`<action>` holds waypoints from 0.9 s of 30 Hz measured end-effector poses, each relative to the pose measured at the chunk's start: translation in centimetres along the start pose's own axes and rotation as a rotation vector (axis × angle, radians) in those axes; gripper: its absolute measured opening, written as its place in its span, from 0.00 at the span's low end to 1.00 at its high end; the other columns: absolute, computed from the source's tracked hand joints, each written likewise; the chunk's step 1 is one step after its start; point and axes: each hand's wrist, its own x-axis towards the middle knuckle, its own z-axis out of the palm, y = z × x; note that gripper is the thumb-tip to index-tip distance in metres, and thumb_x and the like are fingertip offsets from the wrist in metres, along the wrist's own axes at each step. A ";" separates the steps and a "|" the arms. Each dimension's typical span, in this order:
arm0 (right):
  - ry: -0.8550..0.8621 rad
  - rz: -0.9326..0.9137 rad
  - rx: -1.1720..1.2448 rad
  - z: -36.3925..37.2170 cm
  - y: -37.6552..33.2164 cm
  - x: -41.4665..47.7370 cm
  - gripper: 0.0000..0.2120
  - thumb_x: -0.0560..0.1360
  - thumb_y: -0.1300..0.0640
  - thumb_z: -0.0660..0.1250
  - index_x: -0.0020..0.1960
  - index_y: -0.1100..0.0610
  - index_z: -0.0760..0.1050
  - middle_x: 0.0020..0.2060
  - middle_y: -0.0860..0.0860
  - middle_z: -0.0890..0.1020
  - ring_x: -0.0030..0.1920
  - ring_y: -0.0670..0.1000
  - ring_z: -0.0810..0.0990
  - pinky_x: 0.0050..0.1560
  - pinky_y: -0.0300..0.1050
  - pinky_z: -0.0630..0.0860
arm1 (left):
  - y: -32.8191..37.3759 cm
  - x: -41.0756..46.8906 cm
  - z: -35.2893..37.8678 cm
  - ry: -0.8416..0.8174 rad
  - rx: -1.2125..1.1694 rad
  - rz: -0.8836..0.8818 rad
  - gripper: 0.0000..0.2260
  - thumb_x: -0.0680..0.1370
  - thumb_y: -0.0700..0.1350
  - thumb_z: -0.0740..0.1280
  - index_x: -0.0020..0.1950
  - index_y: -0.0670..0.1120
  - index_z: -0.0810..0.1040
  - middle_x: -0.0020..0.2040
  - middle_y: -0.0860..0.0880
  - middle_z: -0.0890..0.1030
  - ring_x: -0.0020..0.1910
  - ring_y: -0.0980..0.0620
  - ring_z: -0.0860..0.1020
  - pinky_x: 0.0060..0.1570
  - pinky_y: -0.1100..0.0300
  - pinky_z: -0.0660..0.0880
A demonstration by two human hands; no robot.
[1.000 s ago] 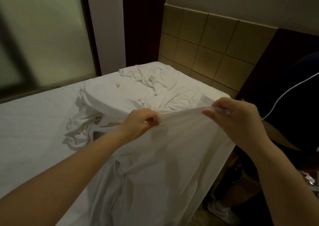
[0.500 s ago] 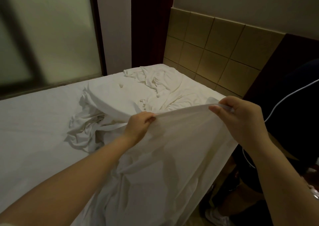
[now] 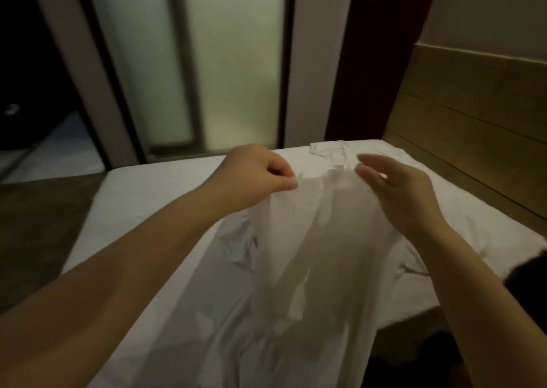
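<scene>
A thin white sheet point(image 3: 313, 254) hangs in front of me, raised above the bed point(image 3: 165, 192). My left hand point(image 3: 257, 174) pinches the sheet's top edge between thumb and curled fingers. About a hand's width to the right is my right hand point(image 3: 396, 192), blurred, its fingers stretched out straight toward the left. The sheet's top edge runs up against its palm side and passes behind it. No grip by that hand shows. The sheet's lower part trails down over the mattress toward me.
More crumpled white linen point(image 3: 331, 151) lies at the bed's far end by the tan headboard point(image 3: 473, 139). Frosted glass panels point(image 3: 207, 71) and a dark curtain point(image 3: 376, 56) stand behind the bed. Brown floor point(image 3: 38, 225) lies left; something dark point(image 3: 529, 272) shows at the right edge.
The view swung left and up. Both hands rose with the sheet and came closer together. My right hand's fingers went from a pinch to straight.
</scene>
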 end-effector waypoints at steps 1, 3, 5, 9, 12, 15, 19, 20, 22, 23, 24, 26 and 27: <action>-0.113 -0.074 0.112 1.0 -2.2 0.0 0.19 0.73 0.44 0.63 0.63 0.47 0.75 0.52 0.36 0.76 0.48 0.37 0.76 0.52 0.32 0.70 | 0.5 -0.6 -0.6 -0.005 0.011 0.010 0.02 0.71 0.44 0.73 0.43 0.49 0.85 0.34 0.62 0.79 0.37 0.63 0.76 0.42 0.68 0.71; -0.349 -0.199 0.225 2.8 -5.5 -0.3 0.18 0.68 0.39 0.62 0.56 0.41 0.75 0.46 0.29 0.76 0.43 0.31 0.77 0.46 0.26 0.71 | 0.9 -1.5 -1.4 0.000 0.017 0.036 0.03 0.72 0.44 0.72 0.43 0.50 0.85 0.35 0.61 0.79 0.39 0.62 0.77 0.44 0.67 0.72; -0.433 -0.276 0.186 4.5 -6.7 -0.2 0.07 0.68 0.40 0.63 0.43 0.40 0.74 0.32 0.34 0.76 0.36 0.33 0.75 0.38 0.26 0.69 | 0.3 -2.0 -1.9 0.005 0.012 0.049 0.04 0.72 0.44 0.71 0.43 0.51 0.85 0.37 0.59 0.81 0.41 0.60 0.78 0.45 0.65 0.73; -0.402 -0.293 0.030 5.7 -6.8 0.5 0.11 0.70 0.45 0.69 0.33 0.45 0.69 0.26 0.43 0.71 0.30 0.40 0.71 0.32 0.30 0.66 | -2.1 -2.6 -2.0 -0.046 -0.080 0.082 0.04 0.75 0.45 0.69 0.42 0.54 0.82 0.37 0.58 0.80 0.41 0.59 0.77 0.43 0.67 0.73; -0.333 -0.273 -0.072 5.7 -7.0 0.8 0.12 0.67 0.40 0.68 0.33 0.45 0.69 0.28 0.43 0.73 0.30 0.43 0.70 0.30 0.31 0.64 | -3.8 -2.4 -0.9 -0.069 -0.212 0.118 0.07 0.77 0.45 0.66 0.46 0.58 0.76 0.37 0.60 0.79 0.41 0.59 0.78 0.43 0.70 0.74; -0.252 -0.221 -0.083 5.1 -6.8 0.8 0.11 0.69 0.43 0.68 0.33 0.46 0.70 0.30 0.45 0.75 0.32 0.45 0.72 0.32 0.33 0.67 | -5.3 -1.7 0.6 -0.070 -0.378 0.090 0.06 0.76 0.51 0.64 0.49 0.56 0.68 0.37 0.58 0.78 0.38 0.56 0.78 0.40 0.65 0.77; -0.178 -0.121 -0.051 3.3 -5.7 0.7 0.08 0.70 0.50 0.71 0.36 0.52 0.76 0.32 0.47 0.77 0.35 0.47 0.75 0.35 0.38 0.73 | -6.9 0.2 2.5 -0.138 -0.407 0.190 0.07 0.77 0.48 0.65 0.48 0.58 0.67 0.39 0.59 0.76 0.36 0.52 0.74 0.41 0.57 0.77; -0.160 -0.102 -0.042 2.7 -5.4 0.6 0.08 0.70 0.51 0.71 0.36 0.53 0.77 0.31 0.46 0.77 0.34 0.45 0.75 0.34 0.36 0.72 | -7.2 0.9 2.9 -0.163 -0.443 0.197 0.06 0.76 0.51 0.65 0.47 0.59 0.68 0.39 0.58 0.76 0.37 0.50 0.74 0.41 0.57 0.77; -0.125 -0.073 -0.048 1.5 -4.8 0.3 0.08 0.70 0.53 0.72 0.34 0.50 0.76 0.30 0.46 0.76 0.33 0.43 0.75 0.32 0.31 0.71 | -7.4 2.1 3.7 -0.230 -0.521 0.218 0.06 0.72 0.55 0.66 0.45 0.59 0.70 0.38 0.56 0.75 0.36 0.46 0.73 0.38 0.58 0.75; -0.103 -0.062 -0.064 1.0 -4.5 0.1 0.08 0.70 0.53 0.72 0.33 0.48 0.76 0.29 0.45 0.76 0.33 0.42 0.75 0.33 0.30 0.72 | -7.5 2.7 4.1 -0.272 -0.562 0.236 0.06 0.71 0.56 0.67 0.44 0.59 0.72 0.37 0.56 0.75 0.35 0.48 0.72 0.37 0.60 0.73; -0.079 -0.046 -0.087 0.5 -4.2 -0.1 0.08 0.69 0.53 0.72 0.33 0.47 0.75 0.29 0.45 0.77 0.34 0.43 0.76 0.33 0.30 0.72 | -7.6 3.3 4.6 -0.311 -0.590 0.249 0.05 0.70 0.56 0.67 0.42 0.59 0.74 0.36 0.57 0.75 0.34 0.51 0.71 0.37 0.63 0.72; -0.022 -0.007 -0.132 -0.3 -3.4 -0.6 0.08 0.69 0.52 0.72 0.33 0.45 0.75 0.29 0.44 0.77 0.33 0.44 0.76 0.33 0.32 0.74 | -7.8 4.4 5.6 -0.370 -0.591 0.254 0.03 0.71 0.53 0.69 0.41 0.59 0.75 0.35 0.58 0.76 0.34 0.57 0.71 0.38 0.66 0.71; 0.009 0.011 -0.149 -0.7 -2.9 -0.8 0.08 0.68 0.51 0.72 0.33 0.45 0.75 0.29 0.44 0.77 0.33 0.45 0.76 0.34 0.34 0.74 | -7.9 5.0 6.1 -0.392 -0.585 0.254 0.04 0.72 0.51 0.69 0.41 0.59 0.75 0.35 0.59 0.76 0.33 0.58 0.71 0.38 0.67 0.71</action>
